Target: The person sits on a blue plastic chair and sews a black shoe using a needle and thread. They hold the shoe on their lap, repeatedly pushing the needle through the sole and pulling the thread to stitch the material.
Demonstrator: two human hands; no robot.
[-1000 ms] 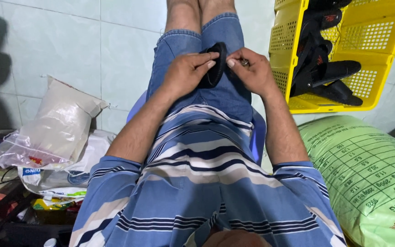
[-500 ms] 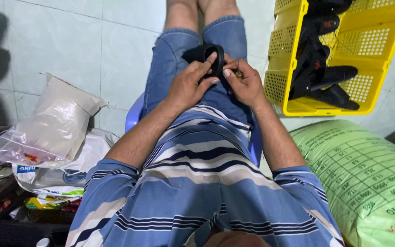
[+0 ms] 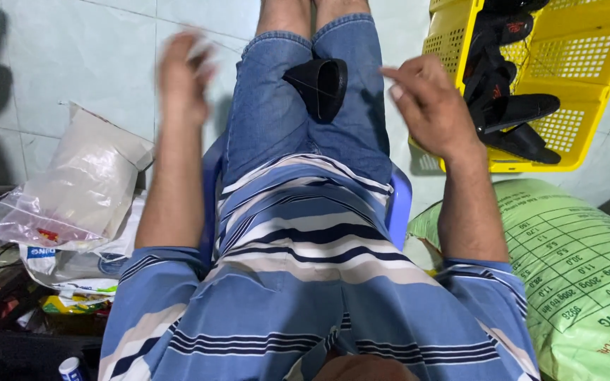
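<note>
Both of your hands have lifted off the black piece [image 3: 321, 85], which they gripped together half a second ago, and have swung apart to either side. Your left hand [image 3: 185, 74] is raised above the left thigh, smeared by motion blur; its fingers look loosely curled, but you cannot tell from this frame whether they pinch anything. Your right hand [image 3: 428, 106] hovers beyond the right thigh, fingers bent and loosely parted, thumb held clear of them, holding nothing that shows.

That black piece now lies alone on your lap, resting on the denim shorts [image 3: 277, 106] between the thighs, tilted, its rounded end pointing toward the knees. Neither hand touches it.

A yellow crate [image 3: 580, 92] stands on the floor just beside your right hand; black sandals [image 3: 524, 116] lie stacked inside it. A green sack [image 3: 587, 275] rests near your right elbow. A clear plastic bag [image 3: 79, 183] of pale contents leans on the floor below your left forearm, with further wrappers heaped beside it. A blue chair [image 3: 398, 204] edge shows under you, behind the striped shirt [image 3: 305, 282].
</note>
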